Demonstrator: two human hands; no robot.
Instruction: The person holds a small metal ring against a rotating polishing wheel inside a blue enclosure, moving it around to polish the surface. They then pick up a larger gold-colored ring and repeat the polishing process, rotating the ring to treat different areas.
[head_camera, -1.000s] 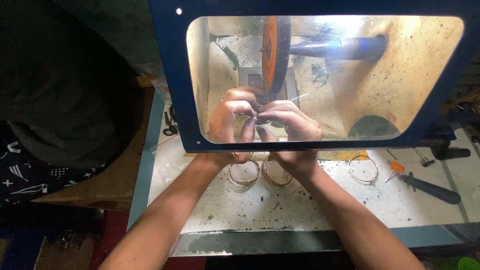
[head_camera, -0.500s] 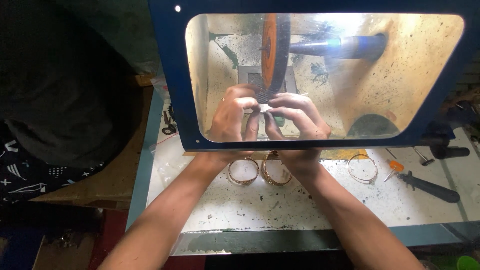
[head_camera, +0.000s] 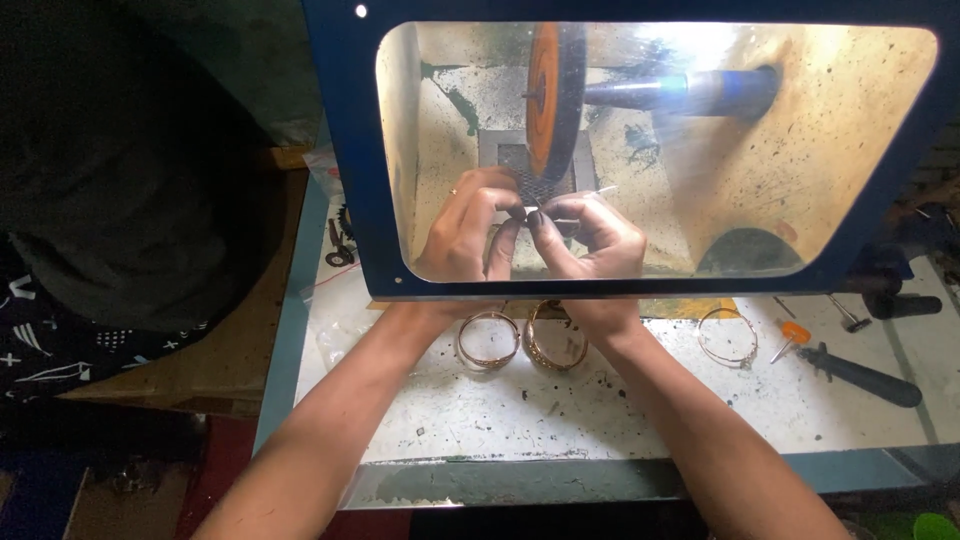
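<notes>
Two bare hands meet behind a clear shield framed in blue, fingertips pressed together around a small, thin pale piece just below an orange polishing wheel. Left hand and right hand each pinch the piece from their own side; what it is cannot be told at this size. The wheel sits on a dark horizontal shaft inside the dust-stained enclosure. On the speckled white tabletop in front of the shield, two gold-coloured bangles lie side by side between the forearms, a thinner bangle rests further right, and beside it lie an orange-handled tool and a black-handled tool.
</notes>
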